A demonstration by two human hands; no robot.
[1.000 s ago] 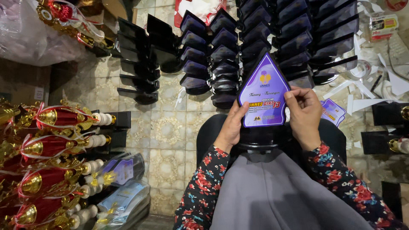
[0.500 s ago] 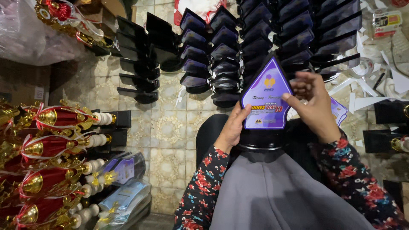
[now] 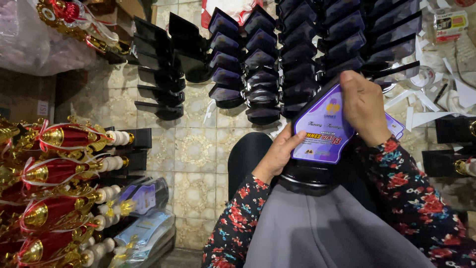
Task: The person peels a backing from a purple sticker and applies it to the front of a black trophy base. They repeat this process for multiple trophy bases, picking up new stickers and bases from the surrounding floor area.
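Observation:
A purple pointed plaque with a black base stands upright on my lap, its printed face toward me. My left hand grips its lower left edge, thumb on the face. My right hand lies over the upper right corner of the plaque and covers its tip. Both sleeves are black with a red flower pattern. The plaque's black base rests against a grey cloth over my legs.
Rows of black plaque blanks stand on the tiled floor ahead. Red and gold trophies lie stacked at the left. Wrapped plaques lie near them. Paper scraps litter the right side.
My right hand has slid from the plaque's right edge up over its top corner. The plaque has tilted and shifted a little to the right. My left hand keeps its hold.

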